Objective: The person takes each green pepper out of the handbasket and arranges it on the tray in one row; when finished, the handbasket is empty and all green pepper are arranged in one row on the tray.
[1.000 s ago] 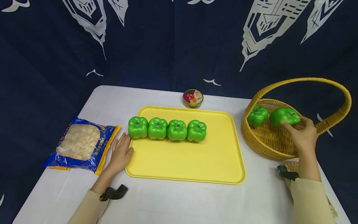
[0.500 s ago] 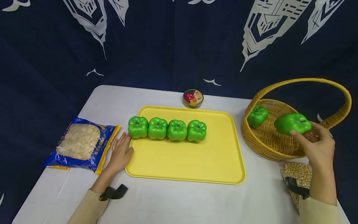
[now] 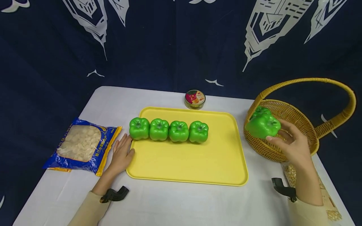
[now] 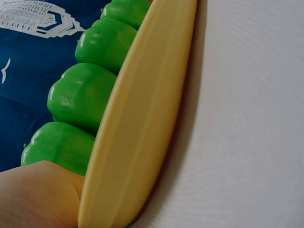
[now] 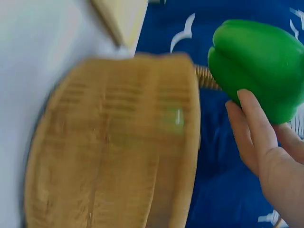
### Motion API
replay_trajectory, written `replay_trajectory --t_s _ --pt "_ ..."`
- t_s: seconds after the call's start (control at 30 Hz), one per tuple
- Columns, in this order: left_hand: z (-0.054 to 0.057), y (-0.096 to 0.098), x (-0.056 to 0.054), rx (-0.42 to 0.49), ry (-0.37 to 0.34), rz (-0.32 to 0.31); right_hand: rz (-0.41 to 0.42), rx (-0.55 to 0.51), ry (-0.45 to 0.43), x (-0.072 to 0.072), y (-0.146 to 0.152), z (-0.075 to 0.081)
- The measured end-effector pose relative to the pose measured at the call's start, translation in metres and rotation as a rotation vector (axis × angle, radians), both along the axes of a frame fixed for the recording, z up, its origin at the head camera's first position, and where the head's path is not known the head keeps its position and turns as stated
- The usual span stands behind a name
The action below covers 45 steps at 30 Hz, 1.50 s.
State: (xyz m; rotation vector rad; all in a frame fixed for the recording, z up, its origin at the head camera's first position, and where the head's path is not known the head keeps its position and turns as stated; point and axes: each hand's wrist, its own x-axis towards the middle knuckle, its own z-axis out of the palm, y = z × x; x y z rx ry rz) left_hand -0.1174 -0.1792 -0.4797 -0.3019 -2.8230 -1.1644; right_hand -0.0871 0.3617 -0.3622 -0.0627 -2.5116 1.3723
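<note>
A green bell pepper (image 3: pixel 262 126) is gripped between the thumb and fingers of my right hand (image 3: pixel 295 144), held above the left side of the wicker basket (image 3: pixel 306 142). The right wrist view shows this bell pepper (image 5: pixel 261 69) raised over the basket's rim. Another green pepper (image 3: pixel 261 110) sits in the basket, partly covered by the held one. My left hand (image 3: pixel 122 156) rests with straight fingers at the left edge of the yellow tray (image 3: pixel 186 163). On that tray several green peppers (image 3: pixel 179 131) stand side by side in a row.
Left of the tray lies a blue and yellow bag (image 3: pixel 80 146) with pale contents. A round tin (image 3: pixel 195 99) stands behind the tray. In front of the basket, a bag of yellow kernels (image 3: pixel 291 174) is partly hidden by the right forearm. The basket's tall handle (image 3: pixel 308 81) arches upward.
My right hand has lifted the bell pepper from inside the basket, first swinging right, then left to the basket's left side. The left hand stays where it was.
</note>
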Motion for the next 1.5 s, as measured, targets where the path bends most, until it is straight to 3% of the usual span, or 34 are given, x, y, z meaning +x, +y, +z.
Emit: replay_trajectory --t_s 0.23,0.37,0.6,0.8,1.1,1.5 --pt "-0.001 0.000 0.000 0.001 -0.001 0.003 0.291 -0.093 -0.030 -0.017 -0.034 -0.007" --pt "-0.001 0.000 0.001 0.005 0.003 0.002 0.375 -0.014 -0.078 -0.028 -0.047 -0.014" --pt "-0.001 0.001 0.000 0.004 0.000 0.002 0.428 0.001 -0.200 -0.041 -0.061 -0.023" --pt "-0.001 0.001 0.000 0.002 0.002 0.002 0.455 -0.006 -0.247 -0.045 -0.065 -0.034" --pt "-0.001 0.001 -0.001 -0.003 0.004 0.005 0.530 -0.046 -0.261 -0.054 -0.068 -0.045" --pt "-0.002 0.000 -0.001 -0.002 0.013 0.004 0.576 -0.066 -0.263 -0.059 -0.072 -0.047"
